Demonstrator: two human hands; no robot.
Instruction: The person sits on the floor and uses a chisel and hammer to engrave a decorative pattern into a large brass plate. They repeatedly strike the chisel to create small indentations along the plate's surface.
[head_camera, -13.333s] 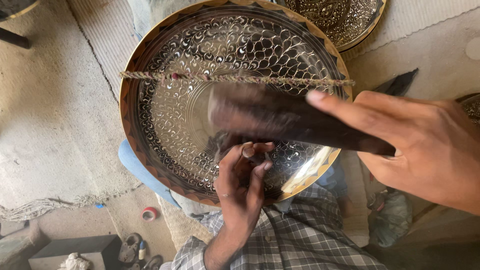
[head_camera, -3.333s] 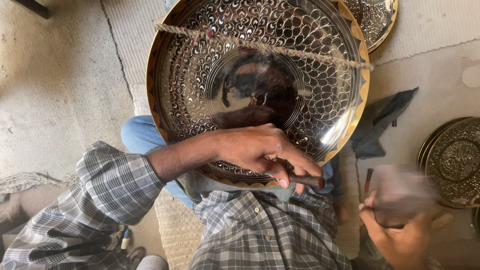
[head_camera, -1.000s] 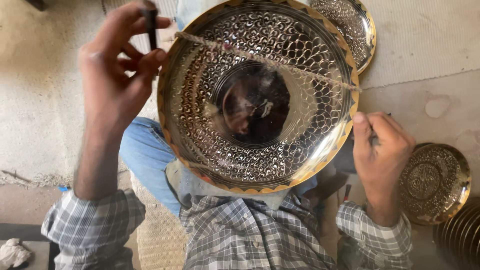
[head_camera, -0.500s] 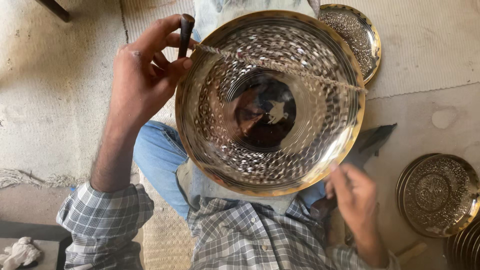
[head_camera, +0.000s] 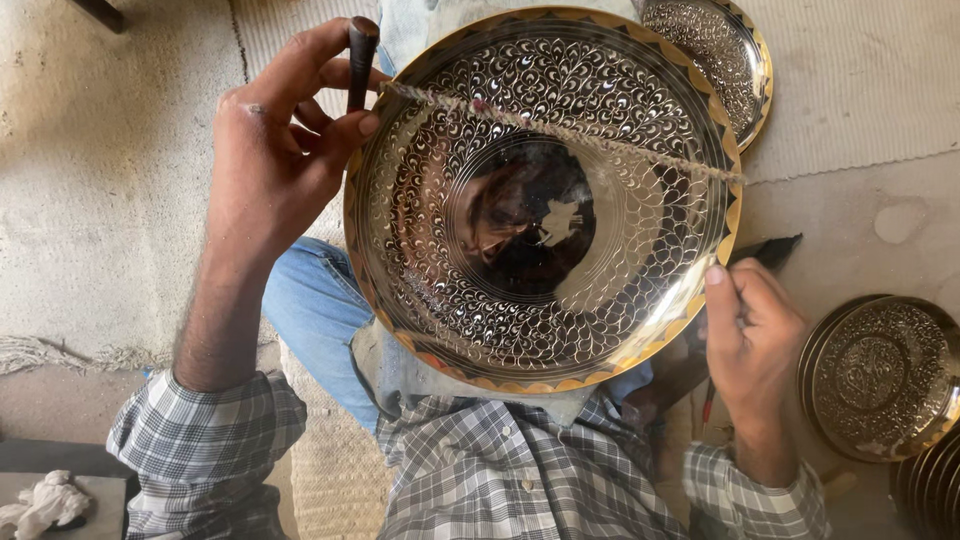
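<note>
Left hand (head_camera: 265, 165) pinches a dark punch tool (head_camera: 360, 62) at the far-left rim of the engraved brass plate (head_camera: 545, 200) propped on the lap. Right hand (head_camera: 755, 345) is curled at the near-right rim, contents unclear. Only the cord (head_camera: 560, 130) restrains the plate, so a skidding tip would likely scar the pattern.

engraved brass tray (head_camera: 560, 300) on lap, dark punch (head_camera: 360, 62) upright

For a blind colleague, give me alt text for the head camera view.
A large engraved brass plate, crossed by a cord, rests on the person's lap. The left hand holds a dark punch at its rim; the right hand grips its edge.
</note>
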